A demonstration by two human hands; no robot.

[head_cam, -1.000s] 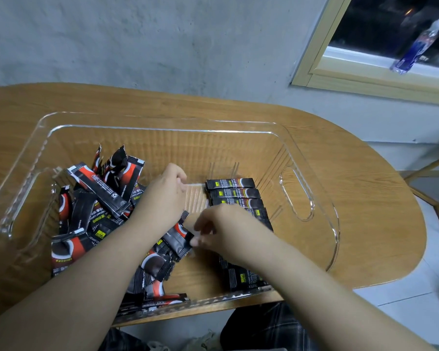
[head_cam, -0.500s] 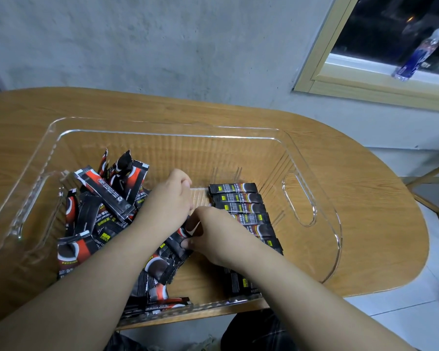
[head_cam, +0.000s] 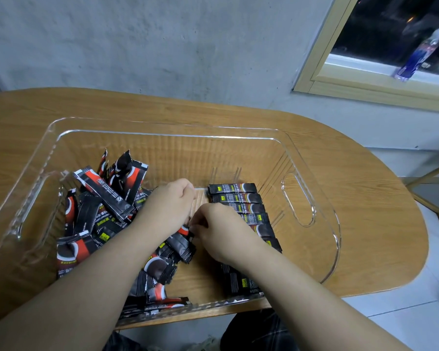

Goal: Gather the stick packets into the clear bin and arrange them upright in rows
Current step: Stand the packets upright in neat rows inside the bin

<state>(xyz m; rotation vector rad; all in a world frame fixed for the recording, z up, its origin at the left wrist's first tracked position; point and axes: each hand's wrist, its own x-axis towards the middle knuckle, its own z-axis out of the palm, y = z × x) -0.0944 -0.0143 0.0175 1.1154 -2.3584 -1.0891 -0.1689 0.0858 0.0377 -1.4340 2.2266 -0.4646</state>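
My left hand [head_cam: 171, 207] and right hand [head_cam: 219, 230] were bare, with no rings, watch or gloves on them. Both forearms were uncovered right to the bottom edge of the view, with no sleeves showing. Below the table edge I wore dark plaid trousers [head_cam: 259, 333] with thin pale lines.

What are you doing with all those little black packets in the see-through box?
A person is sorting stick packets inside a clear bin on a wooden table. A neat row of packets already stands along the bin's right side, while a messy pile waits on the left. The right hand pinches one packet at the pile's edge, and the left hand rests curled beside it.
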